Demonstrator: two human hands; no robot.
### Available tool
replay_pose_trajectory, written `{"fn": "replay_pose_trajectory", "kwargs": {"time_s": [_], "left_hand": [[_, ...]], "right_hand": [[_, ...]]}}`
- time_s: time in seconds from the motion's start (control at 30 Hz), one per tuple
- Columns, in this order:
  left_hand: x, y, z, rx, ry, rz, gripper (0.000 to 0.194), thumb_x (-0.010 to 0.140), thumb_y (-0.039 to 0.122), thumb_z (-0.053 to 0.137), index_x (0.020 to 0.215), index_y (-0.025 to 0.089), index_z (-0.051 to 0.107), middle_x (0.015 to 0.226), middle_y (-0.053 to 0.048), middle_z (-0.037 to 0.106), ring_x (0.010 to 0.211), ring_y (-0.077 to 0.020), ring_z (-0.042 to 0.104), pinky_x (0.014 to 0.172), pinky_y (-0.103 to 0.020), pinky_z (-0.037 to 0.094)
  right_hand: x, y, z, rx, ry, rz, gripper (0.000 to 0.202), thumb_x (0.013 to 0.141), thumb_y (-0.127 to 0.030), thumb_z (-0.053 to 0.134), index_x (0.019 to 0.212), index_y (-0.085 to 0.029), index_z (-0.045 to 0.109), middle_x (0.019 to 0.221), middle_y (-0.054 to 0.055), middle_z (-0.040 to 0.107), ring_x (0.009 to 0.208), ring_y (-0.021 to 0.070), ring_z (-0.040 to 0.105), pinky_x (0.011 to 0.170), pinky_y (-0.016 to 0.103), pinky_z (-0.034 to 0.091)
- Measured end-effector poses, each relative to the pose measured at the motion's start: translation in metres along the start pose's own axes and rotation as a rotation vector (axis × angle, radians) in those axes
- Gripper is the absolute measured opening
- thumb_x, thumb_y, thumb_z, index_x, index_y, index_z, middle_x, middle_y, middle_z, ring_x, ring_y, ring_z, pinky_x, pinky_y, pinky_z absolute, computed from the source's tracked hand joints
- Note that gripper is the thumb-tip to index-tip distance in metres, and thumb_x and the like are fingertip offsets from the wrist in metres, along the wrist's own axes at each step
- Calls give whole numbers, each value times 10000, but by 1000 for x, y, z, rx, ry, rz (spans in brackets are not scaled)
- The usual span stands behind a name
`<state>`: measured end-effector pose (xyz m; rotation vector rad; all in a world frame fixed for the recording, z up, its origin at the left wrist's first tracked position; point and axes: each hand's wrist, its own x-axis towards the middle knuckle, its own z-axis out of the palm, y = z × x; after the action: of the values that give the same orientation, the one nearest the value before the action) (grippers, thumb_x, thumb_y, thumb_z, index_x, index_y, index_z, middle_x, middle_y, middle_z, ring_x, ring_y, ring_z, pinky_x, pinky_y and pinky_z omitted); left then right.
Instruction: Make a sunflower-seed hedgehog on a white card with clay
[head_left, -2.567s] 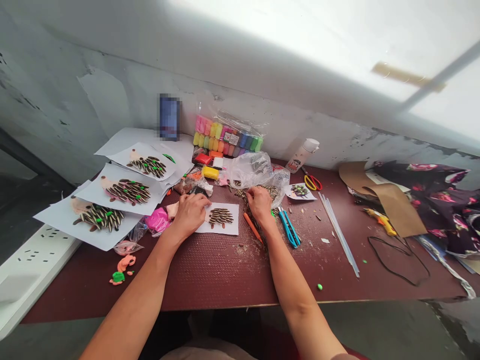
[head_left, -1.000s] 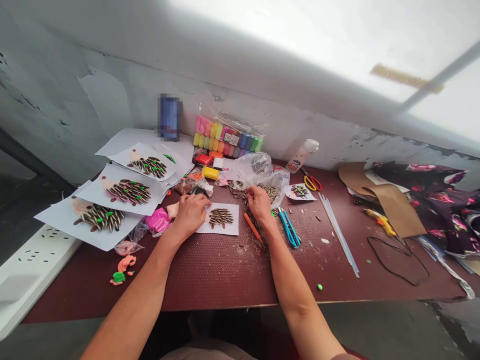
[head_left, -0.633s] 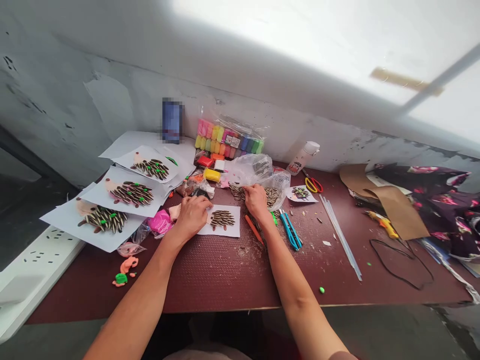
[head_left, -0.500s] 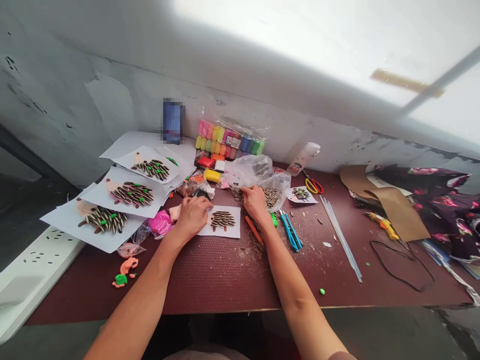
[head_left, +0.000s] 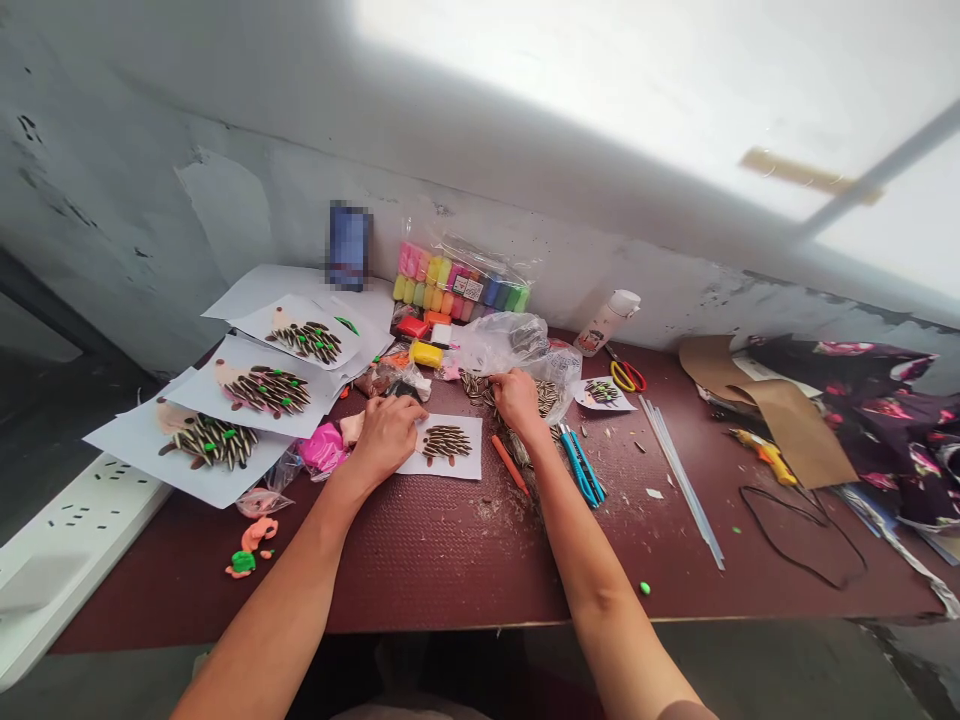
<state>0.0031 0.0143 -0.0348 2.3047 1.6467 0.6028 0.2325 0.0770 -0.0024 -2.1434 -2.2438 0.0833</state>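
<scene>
My left hand (head_left: 388, 436) lies over the left side of a small white card (head_left: 466, 466), its fingers out and pressing on it. On the card is a hedgehog shape (head_left: 448, 442) with sunflower seeds for spines; its left end is under my fingers. To the right, my right hand (head_left: 516, 402) dips into a heap of striped sunflower seeds (head_left: 551, 396) beside a clear plastic bag (head_left: 502, 340). Its fingers are bunched together at the heap; their tips are too small and hidden to show what they hold. An orange stick-like tool (head_left: 510, 466) lies between the card and my right wrist.
Larger hedgehog sheets (head_left: 251, 470) overlap at left, above a power strip (head_left: 82, 540). Pink clay (head_left: 322, 448) and coloured clay packs (head_left: 461, 285) lie nearby. At right are a blue cutter (head_left: 583, 468), scissors (head_left: 627, 375), a bottle (head_left: 607, 322), glue sticks (head_left: 684, 485) and a glue gun (head_left: 765, 455).
My right hand has shifted slightly right over the seeds, and its outstretched index finger has drawn in with the others. My left hand stays on the card.
</scene>
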Motion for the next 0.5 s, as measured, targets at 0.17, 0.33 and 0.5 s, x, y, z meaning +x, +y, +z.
{"fn": "replay_pose_trajectory", "kwargs": {"time_s": [0.17,0.33,0.5], "left_hand": [[0,1,-1,-4,-2,0,363,836,80,450,955,225,761,1048,-83,744,1026,-276,644,947,-461,396],[1,1,-2,-8,-18,-5,362,830,81,451,956,223,760,1057,-86,743,1027,-278,645,935,-458,403],[1,2,-3,3,-27,-8,363,833,82,451,958,228,758,1057,-81,745,1030,-271,647,950,-456,398]], "right_hand": [[-5,3,0,30,-1,-15,363,984,-215,489,1234,-242,751,1125,128,712,1091,247,619,900,294,414],[-4,6,2,-2,8,9,370,973,-222,509,1272,-255,725,1137,123,703,1087,244,620,886,296,418],[-5,5,1,7,3,-5,319,961,-238,547,1202,-248,755,1122,113,703,1096,241,616,893,291,415]]}}
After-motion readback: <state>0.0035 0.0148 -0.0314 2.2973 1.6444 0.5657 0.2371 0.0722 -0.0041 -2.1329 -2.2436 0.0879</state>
